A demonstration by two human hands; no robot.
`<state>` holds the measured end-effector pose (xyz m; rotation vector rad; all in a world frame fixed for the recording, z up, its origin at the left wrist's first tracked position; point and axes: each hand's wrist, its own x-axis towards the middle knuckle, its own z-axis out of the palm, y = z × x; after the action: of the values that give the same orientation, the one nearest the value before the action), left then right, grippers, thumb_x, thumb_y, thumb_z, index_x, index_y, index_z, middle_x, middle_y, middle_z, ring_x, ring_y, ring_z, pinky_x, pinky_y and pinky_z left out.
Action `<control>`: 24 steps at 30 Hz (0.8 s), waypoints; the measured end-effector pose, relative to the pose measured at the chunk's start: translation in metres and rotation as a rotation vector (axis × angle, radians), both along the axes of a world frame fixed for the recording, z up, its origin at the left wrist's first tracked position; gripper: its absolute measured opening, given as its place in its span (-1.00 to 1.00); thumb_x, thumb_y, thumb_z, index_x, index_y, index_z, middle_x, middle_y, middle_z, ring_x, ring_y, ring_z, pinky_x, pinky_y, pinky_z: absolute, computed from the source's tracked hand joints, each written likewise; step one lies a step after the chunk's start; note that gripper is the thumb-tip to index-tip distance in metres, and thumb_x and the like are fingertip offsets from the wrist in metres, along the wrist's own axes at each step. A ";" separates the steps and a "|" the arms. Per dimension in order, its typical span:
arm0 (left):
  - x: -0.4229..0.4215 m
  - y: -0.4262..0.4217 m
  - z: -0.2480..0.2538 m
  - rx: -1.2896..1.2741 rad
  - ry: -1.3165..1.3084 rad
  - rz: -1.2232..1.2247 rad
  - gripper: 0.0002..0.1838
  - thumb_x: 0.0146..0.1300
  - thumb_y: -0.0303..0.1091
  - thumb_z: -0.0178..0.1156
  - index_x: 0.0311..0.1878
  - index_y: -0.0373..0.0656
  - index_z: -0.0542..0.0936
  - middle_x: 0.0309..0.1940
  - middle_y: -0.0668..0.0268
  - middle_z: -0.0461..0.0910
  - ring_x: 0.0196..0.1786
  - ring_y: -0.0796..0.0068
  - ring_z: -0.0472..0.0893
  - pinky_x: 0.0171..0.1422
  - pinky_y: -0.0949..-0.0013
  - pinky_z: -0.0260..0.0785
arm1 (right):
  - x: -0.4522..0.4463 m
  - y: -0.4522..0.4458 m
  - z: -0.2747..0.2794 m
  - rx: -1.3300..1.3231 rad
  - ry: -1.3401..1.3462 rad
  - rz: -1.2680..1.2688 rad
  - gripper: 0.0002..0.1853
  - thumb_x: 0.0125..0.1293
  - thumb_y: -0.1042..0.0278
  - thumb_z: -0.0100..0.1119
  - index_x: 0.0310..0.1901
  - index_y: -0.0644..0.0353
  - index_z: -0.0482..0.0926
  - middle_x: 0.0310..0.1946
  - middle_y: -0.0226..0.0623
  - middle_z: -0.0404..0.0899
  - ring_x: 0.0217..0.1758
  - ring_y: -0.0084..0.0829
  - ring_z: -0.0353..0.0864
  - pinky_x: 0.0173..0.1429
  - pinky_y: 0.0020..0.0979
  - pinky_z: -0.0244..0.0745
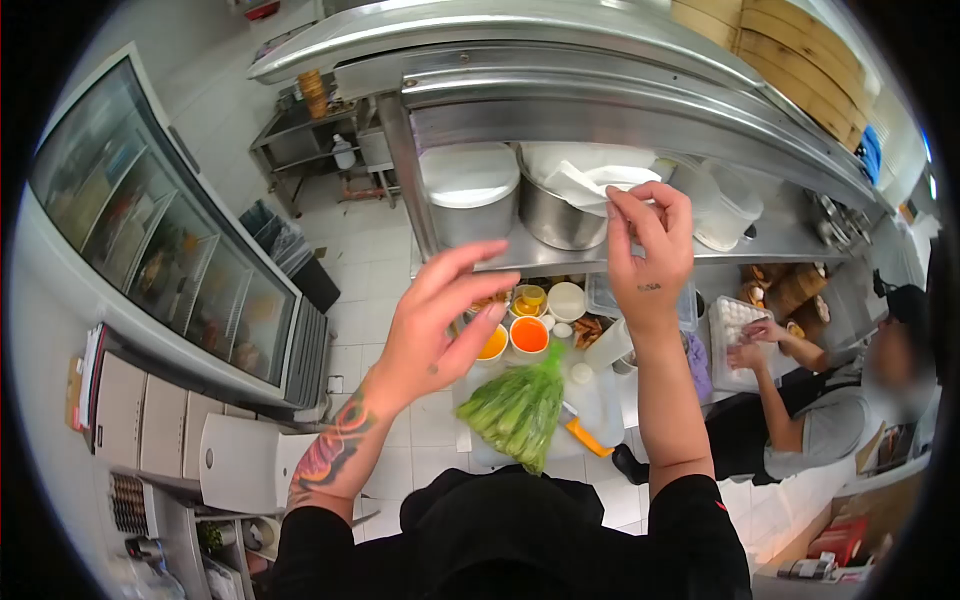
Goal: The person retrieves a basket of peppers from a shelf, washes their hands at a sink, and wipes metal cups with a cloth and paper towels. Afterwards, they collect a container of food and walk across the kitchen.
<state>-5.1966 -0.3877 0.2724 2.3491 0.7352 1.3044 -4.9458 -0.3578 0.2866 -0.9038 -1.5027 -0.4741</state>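
My right hand (655, 245) is raised to the steel shelf, thumb and fingers pinched on a white paper sheet (578, 188). The sheet sticks up at the mouth of a steel pot (563, 222). My left hand (425, 325) hangs in the air to the left, fingers spread, holding nothing. Beneath both hands, a clear bag of green leafy vegetables (512, 408) lies on a cutting board (603, 392). Beside it rests a knife with an orange handle (588, 437). Behind the bag stands a cup of orange liquid (529, 336).
A covered steel pot (470, 190) and a clear plastic tub (728, 205) share the shelf. Bamboo steamers (800, 60) sit above. At right, a co-worker (835, 425) handles white round items in a tray (737, 345). A glass-door fridge (170, 220) stands at left.
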 end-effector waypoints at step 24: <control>0.055 0.022 -0.035 -1.011 -0.735 -0.910 -0.35 0.48 -0.03 0.04 0.49 -0.17 0.20 0.46 0.10 0.27 0.44 0.11 0.37 0.39 0.06 0.33 | -0.005 -0.071 0.009 0.119 -0.150 -0.026 -0.64 -0.09 0.76 0.24 -0.19 0.26 0.73 -0.21 -0.18 0.61 -0.26 -0.29 0.64 -0.21 -0.39 0.55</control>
<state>-5.1421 -0.3655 0.2375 1.0085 -0.0080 0.8943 -4.9511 -0.4289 0.2957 -0.8104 -1.5820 -0.6556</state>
